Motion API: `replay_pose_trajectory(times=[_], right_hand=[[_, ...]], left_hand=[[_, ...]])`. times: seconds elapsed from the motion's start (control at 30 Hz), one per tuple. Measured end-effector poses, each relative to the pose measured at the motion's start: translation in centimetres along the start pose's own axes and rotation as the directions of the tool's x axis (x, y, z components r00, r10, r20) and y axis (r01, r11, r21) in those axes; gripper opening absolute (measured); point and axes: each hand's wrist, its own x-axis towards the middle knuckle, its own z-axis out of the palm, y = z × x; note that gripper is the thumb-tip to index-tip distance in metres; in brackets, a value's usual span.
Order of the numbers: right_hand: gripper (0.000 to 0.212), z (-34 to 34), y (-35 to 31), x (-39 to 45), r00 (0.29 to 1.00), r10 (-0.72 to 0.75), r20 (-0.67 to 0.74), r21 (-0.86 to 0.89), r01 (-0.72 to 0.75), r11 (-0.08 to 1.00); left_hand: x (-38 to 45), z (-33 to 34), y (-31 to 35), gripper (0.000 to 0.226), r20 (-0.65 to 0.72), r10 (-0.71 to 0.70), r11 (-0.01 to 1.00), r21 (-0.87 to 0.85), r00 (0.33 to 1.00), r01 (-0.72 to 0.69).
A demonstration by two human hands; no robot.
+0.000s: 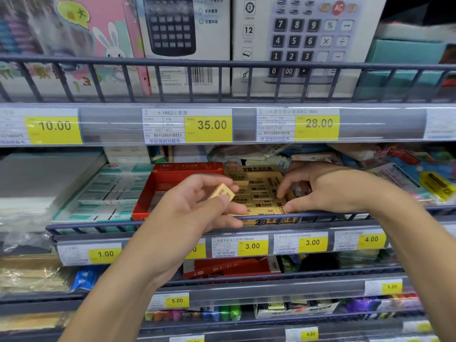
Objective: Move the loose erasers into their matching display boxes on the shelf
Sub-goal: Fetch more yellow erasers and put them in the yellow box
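Mid-frame: left hand [197, 206] pinched a tan eraser [223, 192] just left of the 2B box [259, 193]; right hand [320, 191], fingers curled, sorted erasers inside. Box mostly full; red box [158, 191] w/ few.

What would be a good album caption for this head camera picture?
At a stationery shelf, the left hand pinches a yellow eraser while the right hand reaches into the yellow 2B display box.
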Motion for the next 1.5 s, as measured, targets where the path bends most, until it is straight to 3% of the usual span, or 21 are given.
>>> replay_pose_trajectory(times=[0.13, 0.2, 0.27, 0.33, 0.43, 0.6, 0.8, 0.87, 0.97, 1.07, 1.17, 1.33, 1.5], right_hand=[[0.014, 0.7, -1.5, -0.8, 0.953, -0.055, -0.299, 0.212, 0.123, 0.970], [0.022, 1.2, -3.0, -1.2, 0.922, -0.141, -0.361, 0.418, 0.295, 0.859], [0.037, 1.7, -4.7, -1.5, 0.895, -0.245, -0.371, 0.520, 0.419, 0.744], [0.041, 2.1, -5.8, -1.3, 0.859, -0.329, -0.393, 0.498, 0.499, 0.709], [0.031, 2.8, -6.3, -0.7, 0.831, -0.337, -0.443, 0.512, 0.543, 0.666], [0.032, 4.1, -5.4, -0.3, 0.816, -0.233, -0.529, 0.653, 0.567, 0.502], [0.030, 4.5, -5.3, -0.2, 0.757, -0.240, -0.608, 0.503, 0.601, 0.621], [0.026, 4.1, -4.7, -0.1, 0.781, -0.167, -0.602, 0.487, 0.524, 0.699], [0.017, 3.2, -2.8, 0.9, 0.830, 0.057, -0.555, 0.531, 0.300, 0.793], [0.014, 2.5, -0.8, 2.5, 0.834, 0.206, -0.512, 0.550, 0.134, 0.824], [0.012, 2.1, 0.1, 3.5, 0.881, 0.238, -0.408, 0.365, -0.081, 0.927], [0.015, 2.7, -0.1, 5.1, 0.928, 0.154, -0.338, 0.238, -0.074, 0.968], [0.018, 3.2, 0.2, 6.3, 0.947, 0.103, -0.303, 0.126, -0.068, 0.990]], left_hand=[[-0.1, 0.2, 0.0, 0.025, -0.014, 0.025, 0.998, -0.065, 1.000, -0.026], [0.0, 0.3, 0.0, 0.032, -0.024, 0.031, 0.995, -0.097, 0.999, -0.033], [0.1, 0.4, -0.1, 0.041, -0.030, 0.045, 0.994, -0.096, 0.999, -0.047], [0.1, 0.4, -0.1, 0.046, -0.038, 0.070, 0.996, -0.055, 0.997, -0.072], [0.1, 0.2, -0.2, 0.053, -0.062, 0.079, 0.996, -0.022, 0.995, -0.081], [-0.2, -0.6, -0.4, 0.030, -0.054, 0.138, 0.990, -0.027, 0.989, -0.140], [0.1, -0.2, -0.3, 0.020, -0.123, 0.237, 0.958, 0.195, 0.964, -0.211], [0.1, -0.4, -0.6, 0.013, -0.171, 0.349, 0.859, 0.450, 0.921, -0.243], [0.1, -0.7, -1.3, 0.026, -0.109, 0.475, 0.550, 0.811, 0.873, -0.198], [0.1, -0.8, -2.4, 0.045, -0.003, 0.452, 0.305, 0.940, 0.892, -0.151], [0.2, -0.7, -3.1, 0.049, 0.059, 0.455, 0.134, 0.982, 0.889, -0.134], [0.5, -0.8, -3.7, 0.047, 0.099, 0.500, 0.040, 0.990, 0.860, -0.138], [0.6, -0.8, -3.7, 0.050, 0.112, 0.488, 0.020, 0.990, 0.866, -0.139]])
